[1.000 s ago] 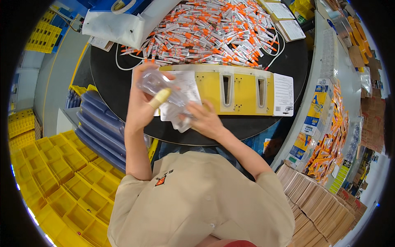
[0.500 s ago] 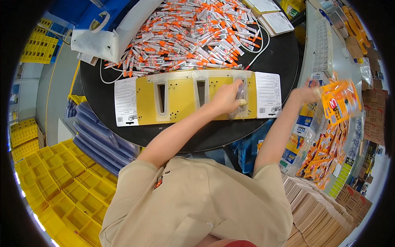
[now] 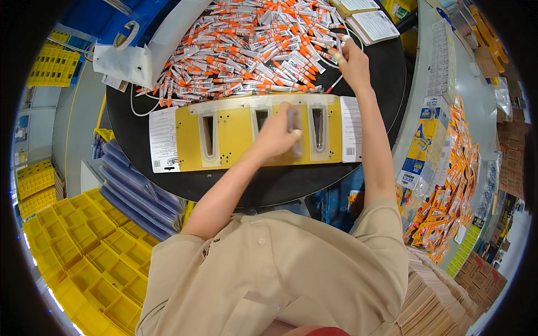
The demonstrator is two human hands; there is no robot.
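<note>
My left hand is closed on a clear plastic blister, somewhat smeared by motion, above a yellow board with several slots framed in clear plastic. That hand partly covers the middle slot. White printed cards stick out from both ends of the board. Beyond it spreads a large heap of small white tubes with orange caps. My right hand reaches to the heap's right edge, thumb and forefinger apart, beside a white cable. Nothing shows clearly between its fingers.
The round black table carries the board and tubes. Orange carded packs lie piled on the grey bench at right, by a blue and yellow box. Brown cardboard sheets stand below. Yellow trays and clear blister stacks are at left.
My right hand has let go of an orange carded pack over the right pile and swung to the tube heap. My left hand, with the clear blister, has moved left from the right slot.
</note>
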